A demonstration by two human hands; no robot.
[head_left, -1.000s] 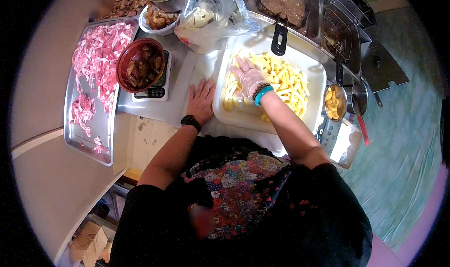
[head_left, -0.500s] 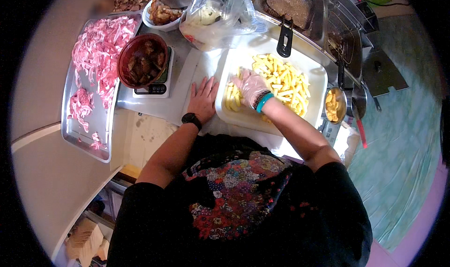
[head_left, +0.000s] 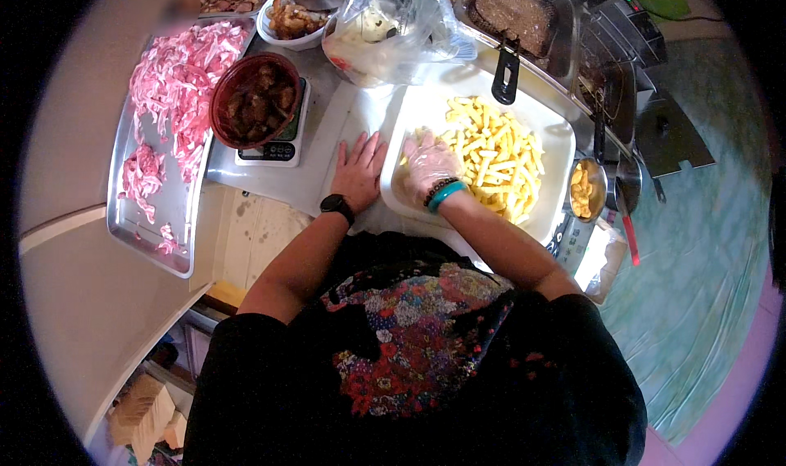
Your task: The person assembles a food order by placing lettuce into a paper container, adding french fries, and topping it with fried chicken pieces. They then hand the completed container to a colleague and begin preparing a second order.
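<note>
My left hand lies flat on the work surface with its fingers spread, beside a white tub, holding nothing. Inside the tub, my right hand wears a clear plastic glove and rests at the left end, palm down, its fingers apart. What lies under the palm is hidden. Pale yellow French fries are heaped to the right of that hand. Left of my left hand, a dark red bowl of browned meat pieces sits on a white kitchen scale.
A metal tray of raw sliced meat stands at far left. A clear plastic bag and a white bowl of fried food lie beyond. At right are a fryer basket handle, a small pan and a red-handled tool.
My right hand has moved slightly left and nearer to me in the tub. The fries visible at its left before are now covered or pushed aside. My left hand stays on the surface.
</note>
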